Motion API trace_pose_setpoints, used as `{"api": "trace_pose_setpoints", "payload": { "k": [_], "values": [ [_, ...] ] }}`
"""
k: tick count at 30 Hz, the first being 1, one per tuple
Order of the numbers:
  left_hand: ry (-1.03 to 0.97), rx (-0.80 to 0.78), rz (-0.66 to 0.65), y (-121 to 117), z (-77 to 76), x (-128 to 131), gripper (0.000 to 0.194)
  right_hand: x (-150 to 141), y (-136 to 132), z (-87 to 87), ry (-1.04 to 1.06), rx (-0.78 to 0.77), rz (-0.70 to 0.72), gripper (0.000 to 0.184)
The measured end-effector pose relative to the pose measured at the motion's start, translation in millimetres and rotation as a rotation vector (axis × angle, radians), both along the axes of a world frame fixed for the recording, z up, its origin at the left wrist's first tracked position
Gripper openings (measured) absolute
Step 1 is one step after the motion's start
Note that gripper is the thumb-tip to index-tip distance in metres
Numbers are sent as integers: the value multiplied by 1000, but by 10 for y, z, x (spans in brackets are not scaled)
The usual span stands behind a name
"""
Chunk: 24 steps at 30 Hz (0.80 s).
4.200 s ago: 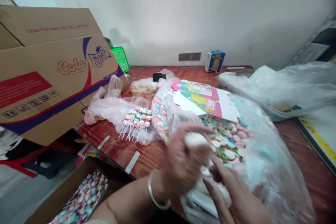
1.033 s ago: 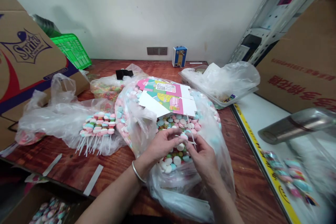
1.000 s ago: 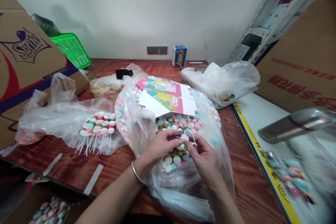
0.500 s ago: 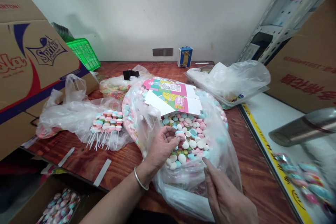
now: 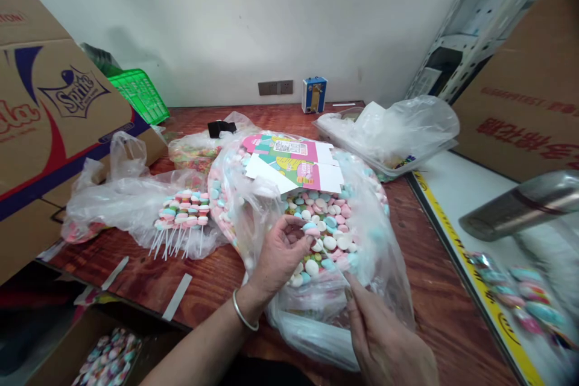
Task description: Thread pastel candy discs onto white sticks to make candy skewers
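Observation:
My left hand (image 5: 283, 250), with a bangle on its wrist, is closed in a pinch on small blue and pink marshmallows (image 5: 311, 229). Below and to the right, my right hand (image 5: 377, 325) grips a thin white stick (image 5: 333, 262) between thumb and fingers. That stick slants up toward the pinched marshmallows; whether its tip is inside them I cannot tell. Under both hands lies a large clear plastic bag (image 5: 384, 253), full of loose pink, blue and white marshmallows (image 5: 330, 243). To the left, several marshmallow skewers (image 5: 183, 211) with white sticks rest on plastic.
A printed card (image 5: 296, 163) lies on the bag. Behind are a lidless-looking plastic tub (image 5: 398, 163) and a blue box (image 5: 314, 95). A Sprite carton (image 5: 67, 120) stands left, a steel flask (image 5: 520, 205) right. Below the table edge, a box holds wrapped sweets (image 5: 108, 356).
My right hand has moved slightly up and left, and the stick now shows between it and the marshmallows. My left hand keeps its pinch. The view has shifted a little.

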State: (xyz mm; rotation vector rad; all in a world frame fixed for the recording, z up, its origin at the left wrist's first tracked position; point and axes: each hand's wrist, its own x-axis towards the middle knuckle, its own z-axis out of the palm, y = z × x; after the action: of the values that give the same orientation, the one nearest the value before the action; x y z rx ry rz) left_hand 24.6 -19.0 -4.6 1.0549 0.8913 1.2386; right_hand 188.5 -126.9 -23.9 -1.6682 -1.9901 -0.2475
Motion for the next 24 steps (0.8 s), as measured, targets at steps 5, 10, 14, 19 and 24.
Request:
{"api": "trace_pose_setpoints", "payload": {
  "k": [5, 10, 14, 19, 24],
  "values": [
    [138, 82, -17, -24, -27, 15, 32, -54, -14, 27, 21, -148, -26, 38],
    [235, 136, 29, -36, -86, 11, 26, -147, 36, 55, 90, -208, -42, 38],
    [330, 206, 75, -65, -164, -43, 24, -250, 113, 127, 133, -214, -71, 38],
    [465, 226, 147, -132, -202, -138, 23, -371, 197, 148, 126, -244, -105, 43],
    [552, 284, 165, -223, -203, -184, 24, -532, 271, -13, 148, -346, -77, 42]
  ]
}}
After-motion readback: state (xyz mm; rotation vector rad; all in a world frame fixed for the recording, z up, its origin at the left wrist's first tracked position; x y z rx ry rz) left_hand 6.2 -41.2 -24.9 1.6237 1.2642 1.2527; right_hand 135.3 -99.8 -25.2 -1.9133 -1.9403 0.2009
